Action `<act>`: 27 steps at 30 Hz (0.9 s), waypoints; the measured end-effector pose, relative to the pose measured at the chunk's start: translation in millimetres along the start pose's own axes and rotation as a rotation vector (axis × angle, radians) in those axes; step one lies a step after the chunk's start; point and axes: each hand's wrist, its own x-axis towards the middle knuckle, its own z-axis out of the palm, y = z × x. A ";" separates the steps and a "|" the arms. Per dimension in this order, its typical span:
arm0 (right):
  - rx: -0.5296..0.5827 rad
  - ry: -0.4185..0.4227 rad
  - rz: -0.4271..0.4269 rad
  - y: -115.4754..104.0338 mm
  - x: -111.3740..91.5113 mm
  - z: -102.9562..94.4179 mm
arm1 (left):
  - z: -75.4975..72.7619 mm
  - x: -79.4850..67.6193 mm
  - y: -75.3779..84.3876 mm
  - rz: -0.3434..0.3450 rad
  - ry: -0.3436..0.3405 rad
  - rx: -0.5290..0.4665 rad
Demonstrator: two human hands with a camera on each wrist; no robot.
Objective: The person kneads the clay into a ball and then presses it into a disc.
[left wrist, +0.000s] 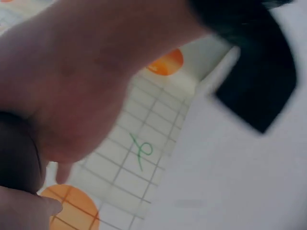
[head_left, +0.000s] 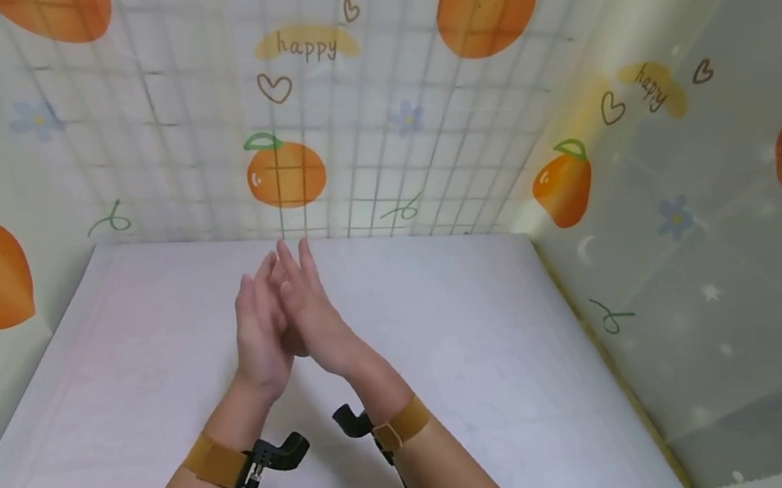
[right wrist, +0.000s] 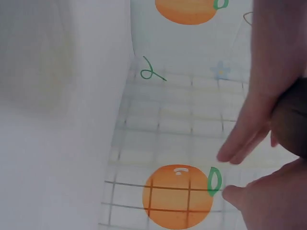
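Note:
My left hand [head_left: 261, 327] and right hand [head_left: 318, 314] face each other palm to palm above the middle of the table, fingers extended upward and away. Between the palms is a dark, smooth, rounded object [right wrist: 291, 120], mostly hidden by the hands in the head view. What kind of thing it is cannot be made out. In the left wrist view, the right hand [left wrist: 72, 100] fills the upper left and the dark object [left wrist: 18, 155] sits below it. The right wrist view shows the left hand [right wrist: 271, 72] above the object and the right hand [right wrist: 273, 196] below.
A white table [head_left: 455, 369] lies under the hands. Behind it stands a wire grid [head_left: 375, 137] covered by a sheet printed with oranges; similar printed sheets [head_left: 703, 248] hang at both sides. Wrist cameras [head_left: 281, 453] with black cables are strapped to both wrists.

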 end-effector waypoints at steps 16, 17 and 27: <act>0.043 -0.023 -0.044 -24.6 -4.3 1.5 | 0.1 7.2 -13.7 -0.017 0.009 0.023; 0.043 -0.010 -0.041 -23.1 -1.7 0.0 | 1.5 7.2 -14.7 -0.004 -0.004 0.014; 0.092 0.039 0.046 3.5 4.7 -2.4 | 5.8 8.9 1.8 0.009 0.009 0.031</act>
